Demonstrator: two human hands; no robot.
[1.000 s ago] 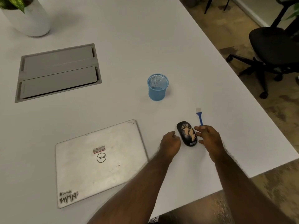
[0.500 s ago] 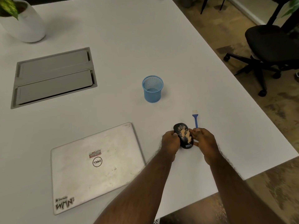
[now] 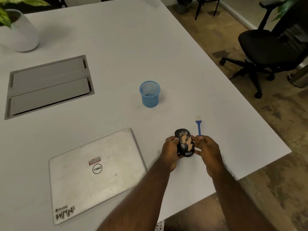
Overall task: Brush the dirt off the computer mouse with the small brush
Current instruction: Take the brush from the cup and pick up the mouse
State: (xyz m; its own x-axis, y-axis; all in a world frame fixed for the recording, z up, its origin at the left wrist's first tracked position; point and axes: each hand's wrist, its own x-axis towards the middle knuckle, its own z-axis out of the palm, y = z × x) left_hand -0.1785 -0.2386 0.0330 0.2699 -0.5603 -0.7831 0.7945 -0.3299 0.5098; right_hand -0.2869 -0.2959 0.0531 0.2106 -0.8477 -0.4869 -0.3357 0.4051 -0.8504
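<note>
Nearest the viewer, two bare forearms reach up over the near edge of the white table (image 3: 191,52) and meet at a black computer mouse (image 3: 184,142), which serves as the reference for everything else. The left hand (image 3: 170,151) curls round the mouse's left flank, thumb on its upper edge, and the right hand (image 3: 208,150) grips its right flank with fingertips pressed against the side; whether the mouse rests on the table or is lifted just off it cannot be told from this angle. A patch of tan, crumbly dirt (image 3: 186,140) covers much of the mouse's top, and a small label sits at its near end. Just left of the mouse lies a closed silver Dell laptop (image 3: 93,174), scuffed and carrying stickers. Just beyond the mouse and slightly right, a small brush (image 3: 198,125) with a blue handle and pale bristles lies flat on the table, its handle end close to the right hand's fingers, bristles pointing away. Farther beyond the mouse and a little left stands an upright blue mesh cup (image 3: 150,94). Far left of it, a grey cable hatch (image 3: 48,85) is set into the tabletop, and farther still a white plant pot (image 3: 21,32) holds green leaves. Off to the far right, on the floor, stands a black office chair (image 3: 266,45).
</note>
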